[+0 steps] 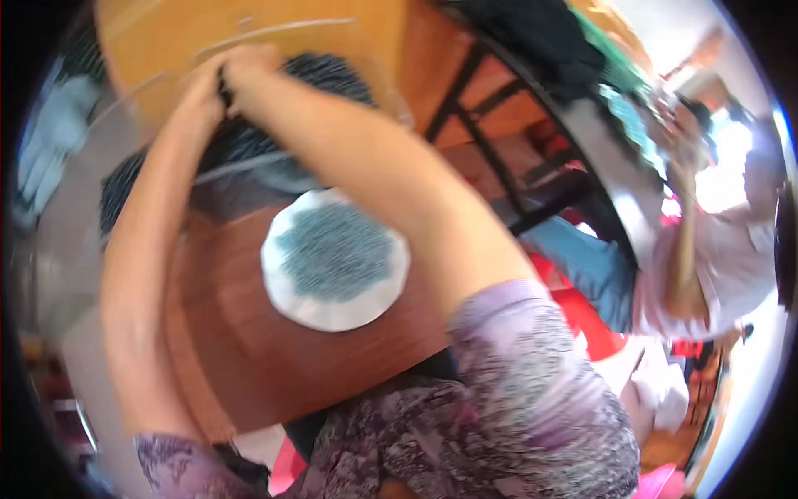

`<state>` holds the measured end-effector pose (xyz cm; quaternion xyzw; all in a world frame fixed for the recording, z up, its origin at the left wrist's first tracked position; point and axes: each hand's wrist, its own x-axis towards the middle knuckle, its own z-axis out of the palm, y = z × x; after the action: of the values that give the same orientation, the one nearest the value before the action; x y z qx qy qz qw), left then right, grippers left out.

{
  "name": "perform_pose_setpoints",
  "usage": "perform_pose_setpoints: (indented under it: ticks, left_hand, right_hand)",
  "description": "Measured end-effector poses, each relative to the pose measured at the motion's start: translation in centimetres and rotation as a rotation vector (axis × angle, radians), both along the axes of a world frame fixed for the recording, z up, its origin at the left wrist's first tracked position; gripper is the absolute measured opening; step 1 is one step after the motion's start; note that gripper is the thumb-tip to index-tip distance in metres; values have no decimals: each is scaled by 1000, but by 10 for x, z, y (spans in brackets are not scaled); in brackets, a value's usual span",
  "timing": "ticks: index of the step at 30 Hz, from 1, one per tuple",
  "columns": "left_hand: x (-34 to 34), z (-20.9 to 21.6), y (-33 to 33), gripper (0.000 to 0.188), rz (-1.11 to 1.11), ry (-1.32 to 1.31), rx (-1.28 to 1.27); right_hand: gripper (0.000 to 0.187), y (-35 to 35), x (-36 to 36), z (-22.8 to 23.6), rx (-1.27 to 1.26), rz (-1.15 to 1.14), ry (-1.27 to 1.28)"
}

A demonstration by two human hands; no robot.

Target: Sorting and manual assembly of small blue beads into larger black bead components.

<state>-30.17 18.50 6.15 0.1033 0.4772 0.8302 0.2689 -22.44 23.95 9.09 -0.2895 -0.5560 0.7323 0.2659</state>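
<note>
Heavy motion blur throughout, nothing sharp. Daylight blown out at right edge. Strong fisheye bending, black vignette around the rim.

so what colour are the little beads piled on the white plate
Blue-grey beads, heaped on the round white plate; head view.

A white plate (335, 259) heaped with grey-blue beads sits near the middle of the reddish-brown wooden table (241, 358). Towards the table's far edge lies a dark, black-and-grey speckled cloth (249, 137). The person's sleeves (532, 374) are mottled purple, lilac and grey.
</note>
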Motion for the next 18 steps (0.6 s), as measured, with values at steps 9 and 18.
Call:
perform_pose_setpoints:
  ticks: [9, 18]
  left_hand:
    - [41, 42, -2, 20, 157, -36, -13]
    - [78, 59, 26, 19, 37, 81, 46]
  right_hand:
    - [34, -8, 35, 39, 179, -117, -199]
    - [44, 56, 18, -4, 691, -72, -12]
